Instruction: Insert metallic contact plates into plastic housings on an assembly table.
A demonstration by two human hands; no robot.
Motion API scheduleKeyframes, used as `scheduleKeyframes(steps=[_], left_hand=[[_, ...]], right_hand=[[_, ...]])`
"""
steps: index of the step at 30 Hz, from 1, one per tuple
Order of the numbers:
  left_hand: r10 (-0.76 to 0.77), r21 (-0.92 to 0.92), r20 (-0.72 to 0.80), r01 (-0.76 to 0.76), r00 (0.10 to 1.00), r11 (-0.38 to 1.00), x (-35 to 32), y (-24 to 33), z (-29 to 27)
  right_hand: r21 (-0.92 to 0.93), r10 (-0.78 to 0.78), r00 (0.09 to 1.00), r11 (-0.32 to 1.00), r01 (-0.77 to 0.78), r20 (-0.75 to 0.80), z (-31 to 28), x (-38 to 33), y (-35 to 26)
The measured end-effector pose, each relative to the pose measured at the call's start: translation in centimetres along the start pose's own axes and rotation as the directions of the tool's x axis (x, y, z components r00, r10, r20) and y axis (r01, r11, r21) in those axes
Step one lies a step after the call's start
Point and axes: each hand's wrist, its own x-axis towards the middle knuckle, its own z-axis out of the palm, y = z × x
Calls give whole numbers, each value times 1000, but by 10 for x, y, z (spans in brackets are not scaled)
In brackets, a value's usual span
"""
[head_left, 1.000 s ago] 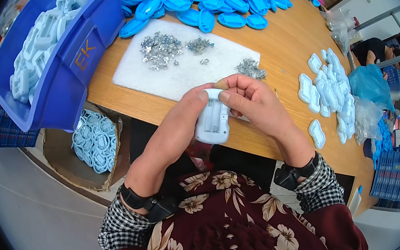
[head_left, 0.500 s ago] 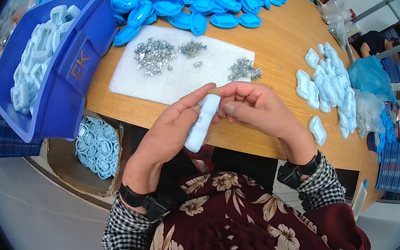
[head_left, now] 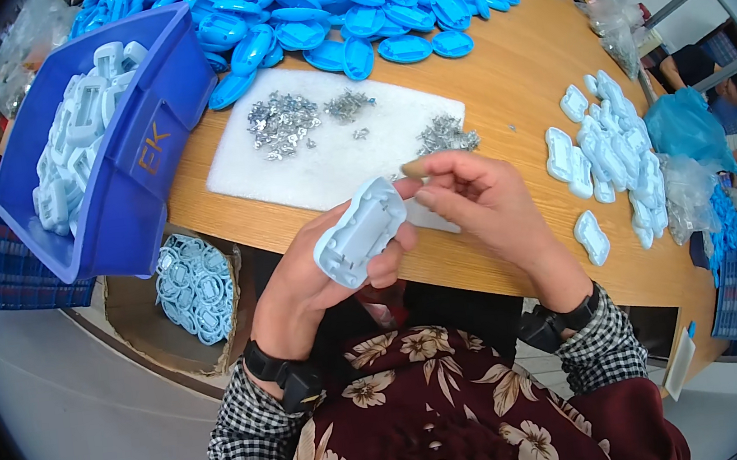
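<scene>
Pale blue housing (head_left: 360, 235): one, moulded plastic, elongated with a narrowed waist, hollow side up toward the viewer; located in the left hand (head_left: 296, 270), over the table's near edge. Left hand: closed about the piece, palm beneath, fingertips showing past its right side. Long axis: slanting from lower left, near the left wrist, to upper right, far end toward the right hand (head_left: 484, 203). Right hand: forefinger and thumb partly apart, other fingers curled; just right of that far end; whether a small part sits between the tips, cannot tell. Beyond: white foam sheet (head_left: 334, 168), bearing three main heaps of small metal parts, the right-hand heap (head_left: 447, 135) nearest the right hand. Outward right: pale blue shells (head_left: 609, 148), grouped on the wooden table (head_left: 507, 91). Outward left: blue bin (head_left: 179, 79), holding pale pieces. Far side: bright blue oval shells (head_left: 363, 22), heaped.
</scene>
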Motion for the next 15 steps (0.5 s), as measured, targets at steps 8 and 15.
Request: scheduleKeyframes(steps=[8, 15], left_hand=[[34, 139, 106, -49, 994, 989, 7, 6, -4], [79, 192, 84, -94, 993, 977, -6, 28, 20]], right_hand=[[-233, 5, 997, 972, -25, -83, -31, -47, -1], [-324, 8, 992, 945, -49, -128, -50, -77, 16]])
